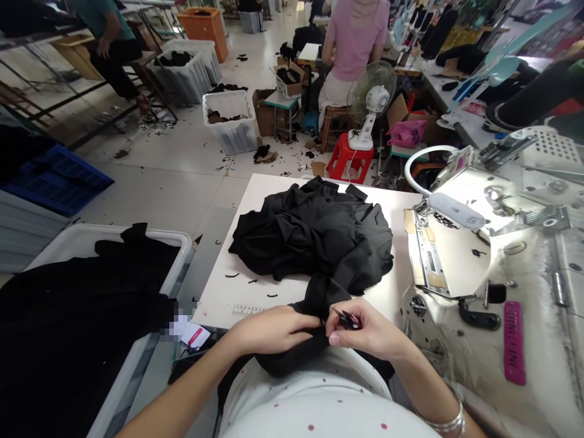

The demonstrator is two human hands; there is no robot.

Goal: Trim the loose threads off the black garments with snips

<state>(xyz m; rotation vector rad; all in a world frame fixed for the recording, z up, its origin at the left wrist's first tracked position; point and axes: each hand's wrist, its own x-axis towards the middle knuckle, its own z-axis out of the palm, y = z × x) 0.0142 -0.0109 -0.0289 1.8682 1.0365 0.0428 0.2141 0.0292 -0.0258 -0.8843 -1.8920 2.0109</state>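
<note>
My left hand (pixel 274 331) pinches a fold of black fabric (pixel 296 359) that runs from my lap up onto the table edge. My right hand (pixel 369 331) is shut on small black thread snips (pixel 347 319), their blades at the same fold and close to my left fingers. Behind my hands, a crumpled heap of black cloth (pixel 314 234) lies on a white table (pixel 223 298). A few black thread scraps lie on the tabletop near a printed ruler strip (pixel 249 310).
A sewing machine (pixel 451 267) with a lit lamp stands to my right. On my left, a white bin (pixel 114 235) holds black garments. Farther off are a blue crate (pixel 57 179), a fan (pixel 371 97), scrap-filled bins (pixel 230 121), and two seated co-workers (pixel 356 42).
</note>
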